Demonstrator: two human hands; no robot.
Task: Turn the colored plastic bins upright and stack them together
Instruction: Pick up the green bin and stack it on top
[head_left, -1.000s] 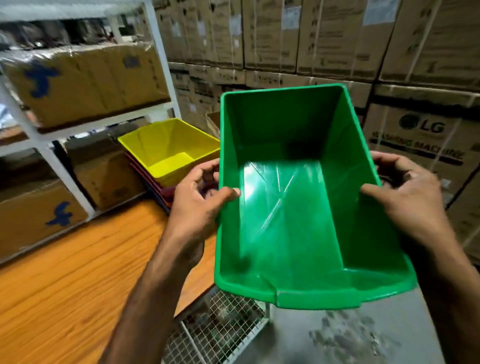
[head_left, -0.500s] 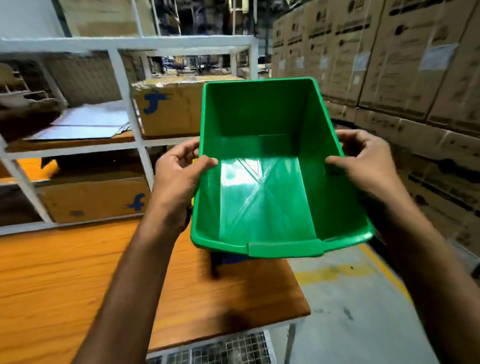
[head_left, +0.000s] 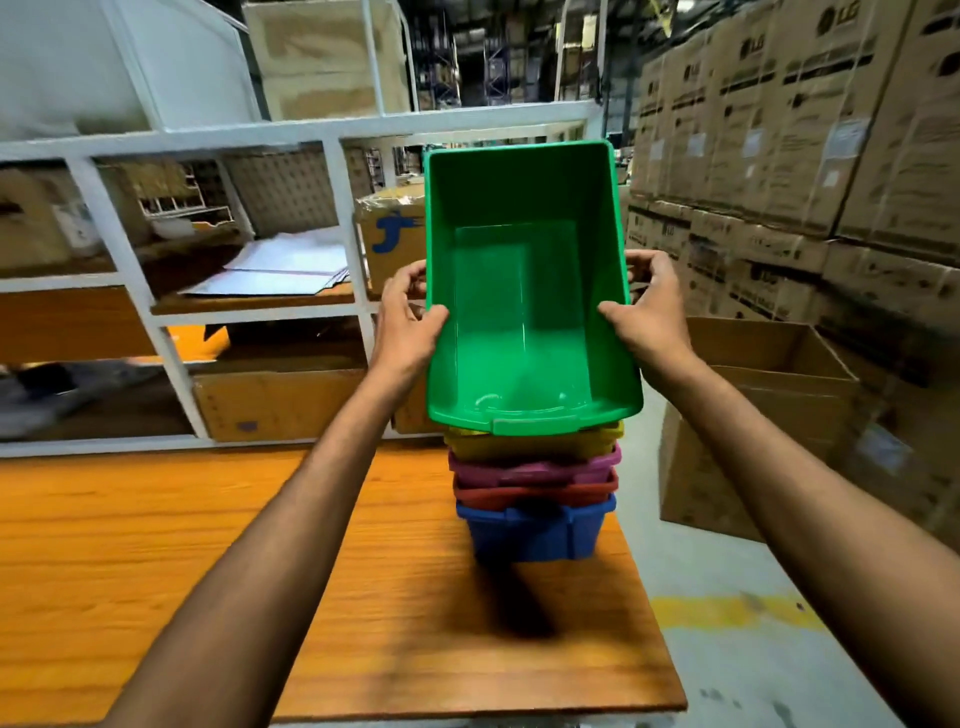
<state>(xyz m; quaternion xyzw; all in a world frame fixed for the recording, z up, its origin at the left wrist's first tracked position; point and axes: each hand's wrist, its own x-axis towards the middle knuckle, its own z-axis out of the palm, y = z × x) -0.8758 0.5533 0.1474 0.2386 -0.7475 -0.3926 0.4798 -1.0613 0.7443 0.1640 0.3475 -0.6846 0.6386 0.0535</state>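
Note:
An upright green plastic bin (head_left: 524, 332) sits on top of a stack of nested bins, its opening facing me. My left hand (head_left: 408, 317) grips its left rim and my right hand (head_left: 649, 306) grips its right rim, thumbs inside. Under it I see the rims of a yellow bin (head_left: 535, 441), a pink bin (head_left: 535, 467), a red bin (head_left: 535, 491) and a blue bin (head_left: 535, 530) at the bottom. The stack stands near the right end of the orange wooden table (head_left: 208, 545). Whether the green bin is fully seated in the yellow one I cannot tell.
A white shelf rack (head_left: 332, 140) with cardboard boxes and papers stands behind the table. An open cardboard box (head_left: 753, 415) sits on the floor to the right. Stacked cartons (head_left: 805, 130) line the right wall. The table's right edge is just past the stack.
Both hands carried the green bin from the right over the table and lowered it onto the stack of colored bins. My view swung left; the stack's front is now visible.

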